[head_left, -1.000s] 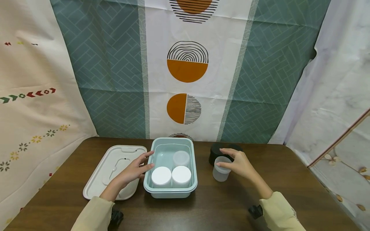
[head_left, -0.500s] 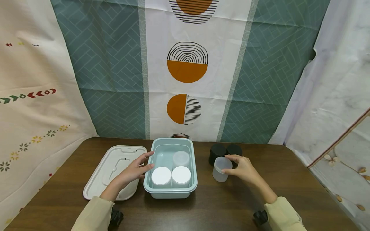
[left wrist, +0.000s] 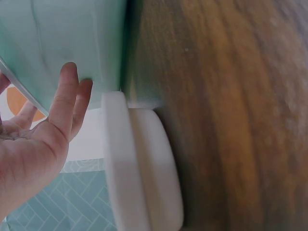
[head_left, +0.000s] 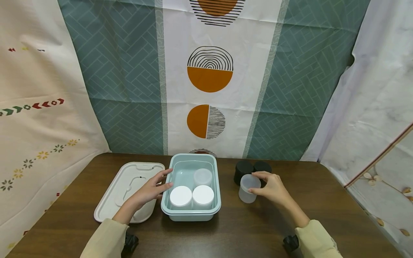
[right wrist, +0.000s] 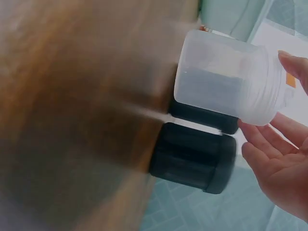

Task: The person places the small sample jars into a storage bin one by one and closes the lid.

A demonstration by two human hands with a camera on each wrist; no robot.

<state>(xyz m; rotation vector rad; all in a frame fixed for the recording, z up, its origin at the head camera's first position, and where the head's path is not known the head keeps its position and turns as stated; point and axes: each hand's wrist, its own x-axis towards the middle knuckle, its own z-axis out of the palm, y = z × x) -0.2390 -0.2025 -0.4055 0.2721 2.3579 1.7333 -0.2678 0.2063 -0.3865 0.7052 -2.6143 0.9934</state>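
Observation:
My right hand (head_left: 271,186) reaches around the open rim of a translucent plastic jar (head_left: 247,195), thumb in front and fingers behind. In the right wrist view the fingertips (right wrist: 243,126) meet the threaded neck of that jar (right wrist: 216,77). My left hand (head_left: 149,190) rests at the left side of a pale blue plastic tub (head_left: 190,212), fingers extended. The left wrist view has its fingertips (left wrist: 70,72) against the tub's outer wall (left wrist: 91,38). Inside the tub stand two white-capped jars (head_left: 181,196) (head_left: 203,196) and a translucent one (head_left: 203,177).
Two black jars (head_left: 242,171) (head_left: 262,167) stand just behind the translucent jar. A white tub lid (head_left: 111,199) lies on the brown table (head_left: 226,236), left of the tub and partly under my left forearm. Patterned cloth (head_left: 135,89) hangs at the back edge.
My right hand has come from above the translucent jar down to its right side at the rim, uncovering the black jars. The left hand and the tub stay put.

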